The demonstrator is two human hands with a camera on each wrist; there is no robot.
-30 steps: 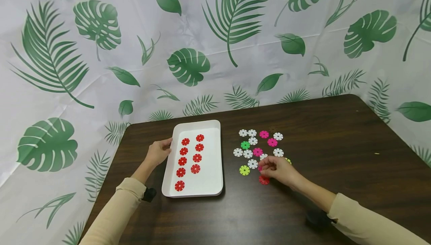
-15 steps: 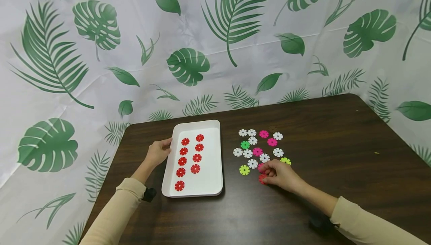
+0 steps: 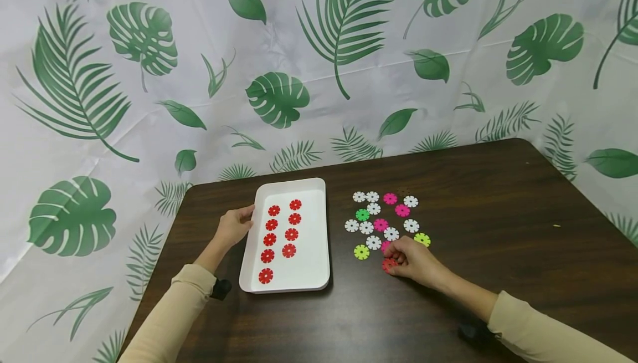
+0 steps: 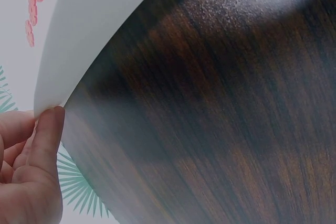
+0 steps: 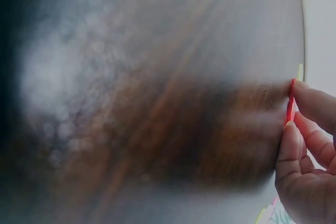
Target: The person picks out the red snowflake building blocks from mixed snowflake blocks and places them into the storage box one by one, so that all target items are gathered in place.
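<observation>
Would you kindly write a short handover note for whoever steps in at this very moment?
Left hand holds the left rim of the white tray.
Right hand pinches a red flower disc at the table, near edge of the loose pile.
Done: nine red discs lie in the tray in two columns.
Left: the pinched red disc is not yet in the tray; white discs, pink, green and yellow-green ones remain on the table.

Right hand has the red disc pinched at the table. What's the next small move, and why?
Probably lift the red disc clear and carry it left to the white tray. The right hand pinches it; nine red discs already lie in two columns, the shorter one open at its near end.
</observation>
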